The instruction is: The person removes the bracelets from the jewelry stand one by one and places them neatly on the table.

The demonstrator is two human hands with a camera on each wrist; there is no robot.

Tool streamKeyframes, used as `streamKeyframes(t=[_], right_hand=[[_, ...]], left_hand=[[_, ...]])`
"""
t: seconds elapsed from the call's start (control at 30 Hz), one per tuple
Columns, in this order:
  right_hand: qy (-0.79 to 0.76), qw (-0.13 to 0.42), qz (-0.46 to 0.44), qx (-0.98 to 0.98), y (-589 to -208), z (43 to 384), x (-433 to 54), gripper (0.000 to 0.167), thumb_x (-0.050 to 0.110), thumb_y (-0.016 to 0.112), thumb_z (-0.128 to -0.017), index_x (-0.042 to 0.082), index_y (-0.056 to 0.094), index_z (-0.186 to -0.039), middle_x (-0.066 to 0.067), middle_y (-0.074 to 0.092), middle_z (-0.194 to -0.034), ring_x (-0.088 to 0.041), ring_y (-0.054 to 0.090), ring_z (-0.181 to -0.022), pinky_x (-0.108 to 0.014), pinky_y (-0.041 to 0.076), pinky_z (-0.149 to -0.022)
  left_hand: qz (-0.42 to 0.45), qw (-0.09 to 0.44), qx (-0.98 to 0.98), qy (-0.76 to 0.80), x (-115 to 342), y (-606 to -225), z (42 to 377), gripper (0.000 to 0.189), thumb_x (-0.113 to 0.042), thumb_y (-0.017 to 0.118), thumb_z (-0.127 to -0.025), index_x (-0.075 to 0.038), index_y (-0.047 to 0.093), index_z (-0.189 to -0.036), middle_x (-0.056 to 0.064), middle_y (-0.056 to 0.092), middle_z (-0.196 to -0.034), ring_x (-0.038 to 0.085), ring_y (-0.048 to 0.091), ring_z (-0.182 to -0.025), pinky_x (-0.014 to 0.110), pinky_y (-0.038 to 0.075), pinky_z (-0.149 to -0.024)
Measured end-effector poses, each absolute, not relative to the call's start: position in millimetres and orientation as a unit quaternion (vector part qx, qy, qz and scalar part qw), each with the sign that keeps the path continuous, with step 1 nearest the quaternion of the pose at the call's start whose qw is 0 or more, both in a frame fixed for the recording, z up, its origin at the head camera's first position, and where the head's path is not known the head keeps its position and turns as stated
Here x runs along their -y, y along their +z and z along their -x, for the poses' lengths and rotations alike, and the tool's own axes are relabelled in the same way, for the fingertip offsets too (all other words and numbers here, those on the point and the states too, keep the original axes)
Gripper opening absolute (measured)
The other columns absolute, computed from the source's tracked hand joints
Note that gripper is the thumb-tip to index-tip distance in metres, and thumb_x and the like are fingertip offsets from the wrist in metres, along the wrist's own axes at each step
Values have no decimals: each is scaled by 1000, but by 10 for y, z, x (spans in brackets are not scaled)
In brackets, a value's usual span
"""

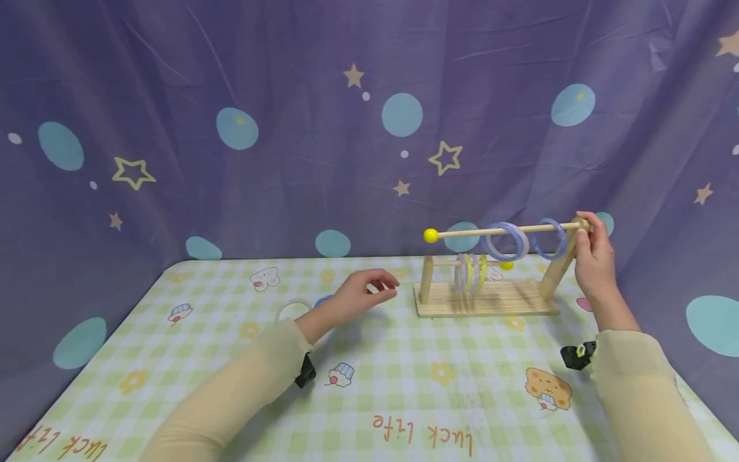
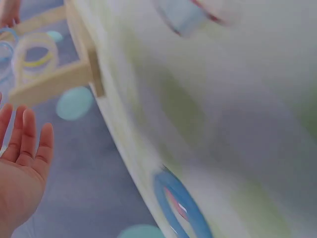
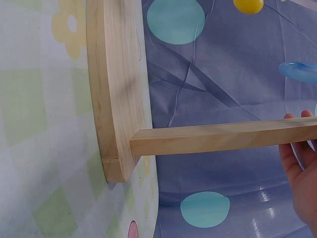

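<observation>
A wooden ring stand [image 1: 487, 309] is at the right of the table, with an upper and a lower rod tipped by yellow balls. My right hand [image 1: 594, 260] grips the top of its tall post, thumb in front; in the right wrist view the fingers [image 3: 290, 153] wrap the post [image 3: 223, 136]. Blue rings [image 1: 551, 239] and a pale ring [image 1: 522, 247] hang on the upper rod; several lilac and yellow rings [image 1: 482, 274] hang on the lower one. My left hand [image 1: 358, 295] is held above the table left of the stand, fingers loosely bent, holding nothing.
Behind my left forearm a whitish ring [image 1: 293, 301] and a blue ring [image 1: 323, 299] lie on the checked tablecloth [image 1: 404, 359], partly hidden. A purple curtain [image 1: 323, 128] hangs behind the table and along its sides.
</observation>
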State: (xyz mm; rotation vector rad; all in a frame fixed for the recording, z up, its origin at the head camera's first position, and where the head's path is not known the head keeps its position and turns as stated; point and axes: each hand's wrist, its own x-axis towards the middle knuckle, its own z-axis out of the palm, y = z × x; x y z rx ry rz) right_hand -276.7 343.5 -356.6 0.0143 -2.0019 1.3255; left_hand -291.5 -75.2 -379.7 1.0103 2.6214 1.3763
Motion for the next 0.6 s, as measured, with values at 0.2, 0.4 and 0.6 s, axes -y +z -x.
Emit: streamKeyframes(t=[0.2,0.4,0.6], right_hand=[[513,358,-2,780,-3562,2771,-3430,36,13,35,-106,9,41,-141,13,50,-95,-4,47,-79,-15,38,-66],[509,350,-9,786,-3461,2660,-3346,35,11,35,-105,5,40,-140,13,50,-95,-5,48,-78,-14,37,-65],[503,347,-16,791,-3383,2578,-3281,35,11,35,-106,5,39,-140,8,47,-92,-9,43,-73,-15,36,-63]], left_hand=[[-334,13,-812,479,441,-3655,2824,18,-13,67,-93,-5,69,-110,3,68,-105,13,61,-86,28,51,-73],[-351,26,-785,510,157,-3553,2768,18,-13,66,-94,-8,68,-111,2,67,-105,11,61,-87,26,52,-71],[-377,23,-758,532,-107,-3484,2748,23,-11,65,-94,-4,66,-116,5,67,-108,10,61,-86,25,52,-74]])
